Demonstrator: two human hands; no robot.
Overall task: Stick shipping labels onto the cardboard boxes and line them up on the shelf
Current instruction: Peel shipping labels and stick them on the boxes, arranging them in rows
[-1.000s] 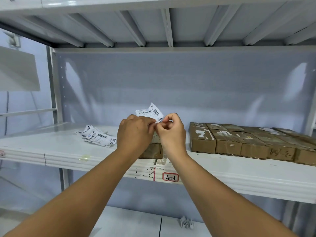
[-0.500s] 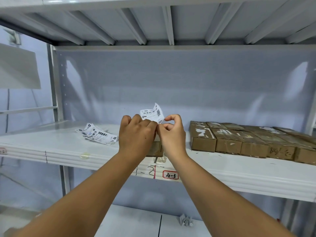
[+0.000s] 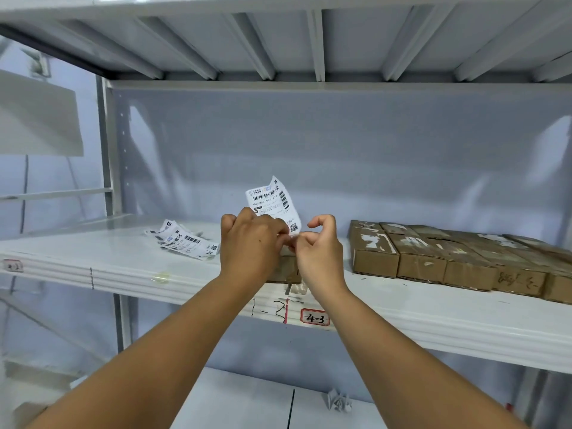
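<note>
Shipping label [image 3: 272,202] stands upright over cardboard box [image 3: 284,269] on shelf [image 3: 123,267]; left hand [image 3: 252,244] and right hand [image 3: 320,253] both pinch its lower edge. Loose labels [image 3: 185,241] lie left; box row [image 3: 448,261] right.

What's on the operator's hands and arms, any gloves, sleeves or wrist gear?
Nothing worn that the head view shows. The left hand and right hand are bare, with no gloves. The left forearm and right forearm are bare down to the frame edge, with no sleeve cuffs in view. Neither wrist has a watch or band. Rings: cannot tell.
</note>
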